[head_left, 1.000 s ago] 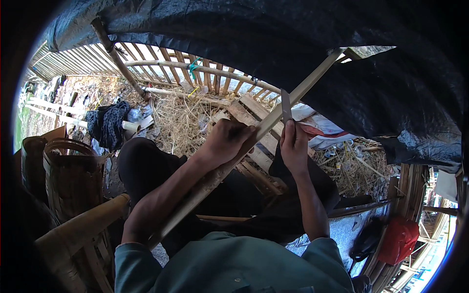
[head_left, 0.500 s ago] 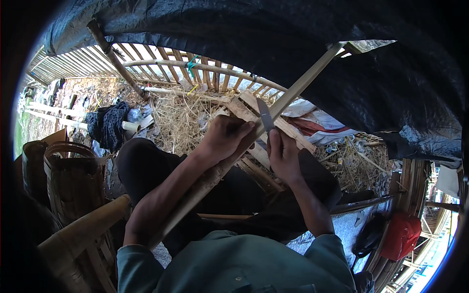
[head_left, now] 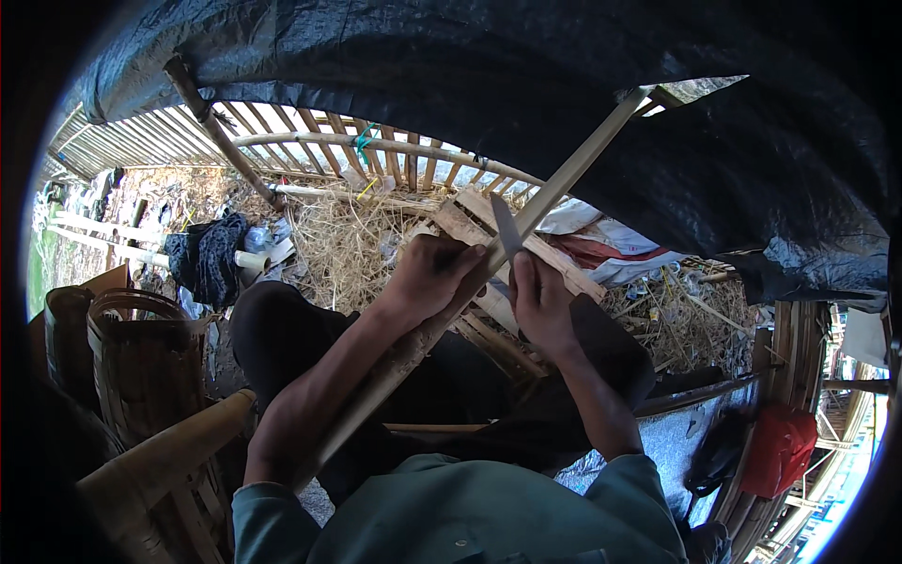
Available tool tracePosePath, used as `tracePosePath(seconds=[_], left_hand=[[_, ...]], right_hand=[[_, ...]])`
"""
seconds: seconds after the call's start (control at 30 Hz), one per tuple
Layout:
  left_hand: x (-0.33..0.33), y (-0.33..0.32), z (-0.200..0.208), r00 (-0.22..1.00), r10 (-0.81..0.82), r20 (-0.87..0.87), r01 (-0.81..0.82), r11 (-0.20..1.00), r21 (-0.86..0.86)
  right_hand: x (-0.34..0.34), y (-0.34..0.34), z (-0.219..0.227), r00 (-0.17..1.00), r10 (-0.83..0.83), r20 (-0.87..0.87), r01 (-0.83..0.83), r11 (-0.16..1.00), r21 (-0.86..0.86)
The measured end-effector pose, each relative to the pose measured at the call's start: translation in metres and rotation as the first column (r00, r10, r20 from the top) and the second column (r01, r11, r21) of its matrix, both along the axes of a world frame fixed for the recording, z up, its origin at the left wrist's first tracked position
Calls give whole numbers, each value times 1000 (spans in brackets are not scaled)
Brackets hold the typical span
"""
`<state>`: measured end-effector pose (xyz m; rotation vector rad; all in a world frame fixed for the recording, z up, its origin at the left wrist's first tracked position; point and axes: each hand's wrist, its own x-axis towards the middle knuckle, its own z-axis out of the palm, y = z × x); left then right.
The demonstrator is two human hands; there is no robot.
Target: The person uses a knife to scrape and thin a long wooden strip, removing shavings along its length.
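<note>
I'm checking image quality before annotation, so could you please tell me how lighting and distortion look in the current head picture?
Head view: the rim is black and the fence rail appears bowed by the fisheye lens; head view: bright light washes out the far right edge beyond the red bag, while the tarp is mostly dark; head view: the blade has a readable outline.

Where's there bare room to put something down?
A bare patch shows on the silvery sheet, between the right sleeve and black bundle. It's crowded around the left hand, right hand, knife and pale strip, and ahead, where boards lie on straw.
</note>
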<state>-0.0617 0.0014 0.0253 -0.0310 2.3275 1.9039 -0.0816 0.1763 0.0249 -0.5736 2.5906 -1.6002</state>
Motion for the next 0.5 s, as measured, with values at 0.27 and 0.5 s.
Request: tracePosePath(seconds=[0.27,0.5], left_hand=[[4,-4,-14,986,-97,-132,63,969,-238],[4,-1,-7,995,-31,-100,19,993,-114]], right_hand=[[22,0,-1,981,101,167,-99,995,-18],[25,1,4,895,184,406,-121,977,-176]])
